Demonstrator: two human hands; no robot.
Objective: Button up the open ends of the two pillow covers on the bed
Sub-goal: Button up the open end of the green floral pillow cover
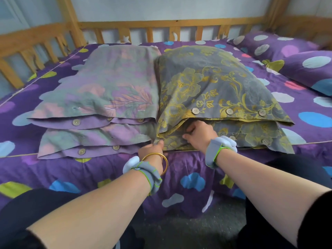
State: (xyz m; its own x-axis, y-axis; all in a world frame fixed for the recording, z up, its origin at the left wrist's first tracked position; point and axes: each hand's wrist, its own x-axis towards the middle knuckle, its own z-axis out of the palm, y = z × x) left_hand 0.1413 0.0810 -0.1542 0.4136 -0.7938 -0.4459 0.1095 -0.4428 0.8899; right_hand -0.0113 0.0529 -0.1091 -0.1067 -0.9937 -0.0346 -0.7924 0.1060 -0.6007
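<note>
No writing is readable anywhere. The bed [188,169] wears a purple spotted sheet inside a wooden rail [161,26], with matching pillows [287,56] at the far right. Two pillow covers lie side by side at the near edge: the pink-green one [111,83] gapes unbuttoned; the grey-gold one [215,81] is pinched at its lower flap by the left hand [152,148] and right hand [199,134], fingertips seemingly hidden in folds.

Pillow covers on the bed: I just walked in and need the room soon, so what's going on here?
A person is buttoning the grey-and-gold floral pillow cover. The right hand works at its open end, and the left hand pinches the near corner. Three buttons show on the top flap. The pastel leaf-print cover beside it gapes open, untouched.
</note>
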